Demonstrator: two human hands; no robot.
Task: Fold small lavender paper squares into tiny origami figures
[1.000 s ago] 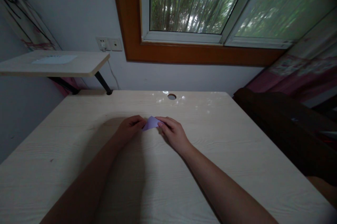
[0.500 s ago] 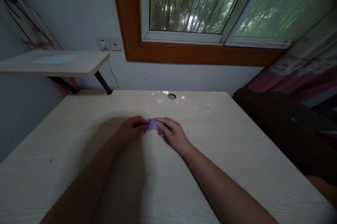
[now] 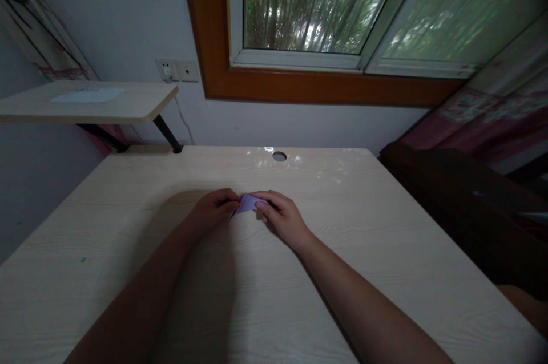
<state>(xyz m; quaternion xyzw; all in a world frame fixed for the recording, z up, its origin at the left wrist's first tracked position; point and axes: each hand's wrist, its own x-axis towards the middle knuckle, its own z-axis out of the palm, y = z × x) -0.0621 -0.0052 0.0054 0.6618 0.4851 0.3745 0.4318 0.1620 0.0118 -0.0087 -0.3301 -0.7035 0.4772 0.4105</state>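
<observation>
A small folded piece of purple paper [image 3: 247,203] is held between my two hands, just above or on the pale wooden desk [image 3: 342,227]. My left hand [image 3: 216,207] pinches its left end between thumb and fingers. At the other end, my right hand [image 3: 280,213] grips it with the thumb on the near face and the fingers behind. Fingers cover both ends of the paper, so its full shape is hidden. I cannot tell whether the paper touches the desk.
Behind the hands, a round cable hole [image 3: 279,156] pierces the desk near its back edge. A raised shelf [image 3: 141,107] on black legs stands at the back left with a pale sheet [image 3: 88,95] on it. Dark furniture [image 3: 449,210] lies beyond the right edge.
My left hand has shifted very slightly left, and a little more of the purple paper shows between the hands. The right hand has hardly moved.
</observation>
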